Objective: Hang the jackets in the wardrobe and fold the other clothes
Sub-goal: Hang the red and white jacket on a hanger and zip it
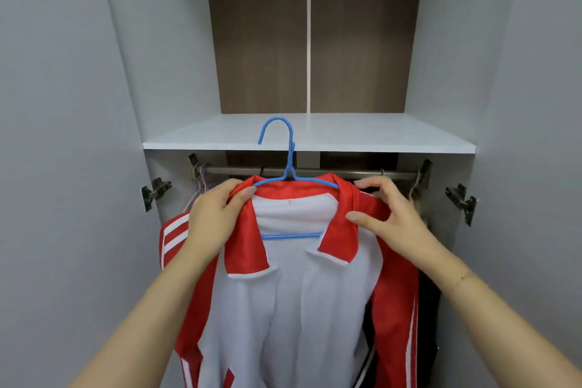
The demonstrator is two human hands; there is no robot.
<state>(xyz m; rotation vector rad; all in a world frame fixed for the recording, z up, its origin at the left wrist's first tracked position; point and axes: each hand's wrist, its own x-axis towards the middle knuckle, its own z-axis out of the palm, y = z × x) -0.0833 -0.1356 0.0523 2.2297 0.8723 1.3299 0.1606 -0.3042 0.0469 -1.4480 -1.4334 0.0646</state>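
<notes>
A red and white jacket [293, 309] hangs on a blue hanger [288, 167] that I hold up in front of the open wardrobe. My left hand [214, 220] grips the jacket's left shoulder and collar, thumb on the red collar. My right hand [387, 217] pinches the right shoulder at the collar, fingers spread over it. The hanger's hook rises free in front of the shelf edge, above the metal rail [330, 172], and is not on the rail.
A white shelf [362, 135] lies just above the rail. Dark clothes [428, 318] hang at the right behind the jacket, and thin hangers [201, 183] sit at the rail's left end. Door hinges [154, 192] stick out on both side walls.
</notes>
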